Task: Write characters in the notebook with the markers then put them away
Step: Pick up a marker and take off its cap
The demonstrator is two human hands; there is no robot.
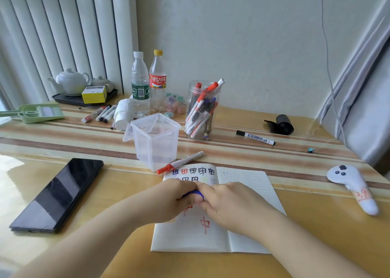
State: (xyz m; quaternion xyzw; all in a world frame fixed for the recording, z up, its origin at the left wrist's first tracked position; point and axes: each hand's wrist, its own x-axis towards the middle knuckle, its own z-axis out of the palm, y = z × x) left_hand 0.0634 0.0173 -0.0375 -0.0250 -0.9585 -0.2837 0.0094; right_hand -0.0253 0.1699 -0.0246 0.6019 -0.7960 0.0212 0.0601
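An open notebook (249,185) lies on the table in front of me, with blue, red and black characters on its left page. My left hand (166,199) and my right hand (230,206) meet above that page, both closed around a blue marker (195,193); only a short blue part shows between the fingers. A red-capped marker (179,162) rests just beyond the notebook's top edge. A round clear jar (202,111) holds several markers. A black marker (255,137) lies to the right of the jar.
A square clear plastic container (156,140) with its lid hinged open stands beyond the notebook. A black phone (57,195) lies at left. Two bottles (147,81), loose markers (99,113), a teapot tray (84,99) and a green dustpan (35,113) sit behind. A white controller (352,185) lies at right.
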